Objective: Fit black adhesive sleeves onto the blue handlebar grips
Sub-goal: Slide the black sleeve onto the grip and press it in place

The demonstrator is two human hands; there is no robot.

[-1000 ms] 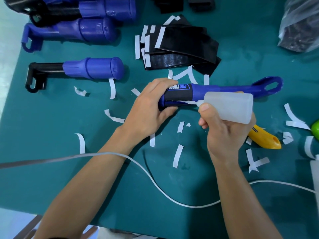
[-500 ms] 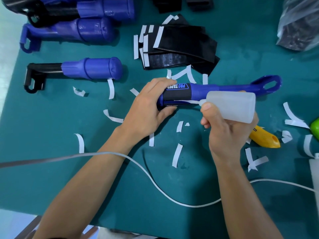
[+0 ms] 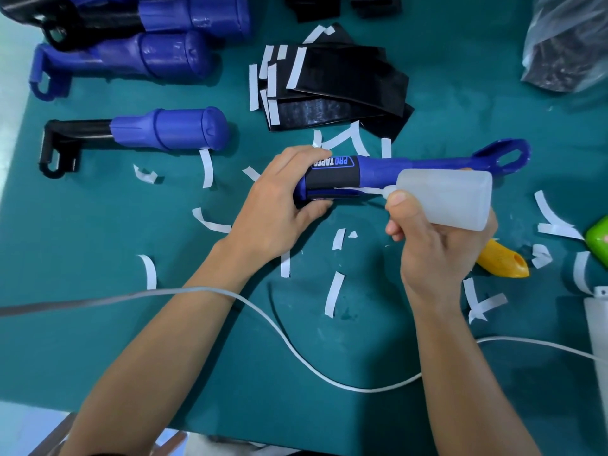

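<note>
A blue handlebar grip (image 3: 411, 167) lies across the middle of the green mat, its loop end to the right. A black sleeve (image 3: 332, 174) printed "PRO TAPER" wraps its thick left end. My left hand (image 3: 279, 205) grips that end, fingers curled over the top and thumb below. My right hand (image 3: 434, 251) holds a translucent squeeze bottle (image 3: 450, 199), nozzle pointing left at the sleeve's lower seam. A pile of flat black sleeves (image 3: 342, 87) with white backing strips lies behind.
Three more blue grips (image 3: 171, 130) lie at the back left. White backing strips (image 3: 334, 292) litter the mat. A yellow tool (image 3: 503, 263) sits under my right wrist, a green object (image 3: 600, 240) at the right edge. A white cable (image 3: 296, 353) crosses the front. A plastic bag (image 3: 569, 44) sits far right.
The bottle's nozzle has shifted slightly right along the sleeve's seam. My left hand keeps the same hold on the grip.
</note>
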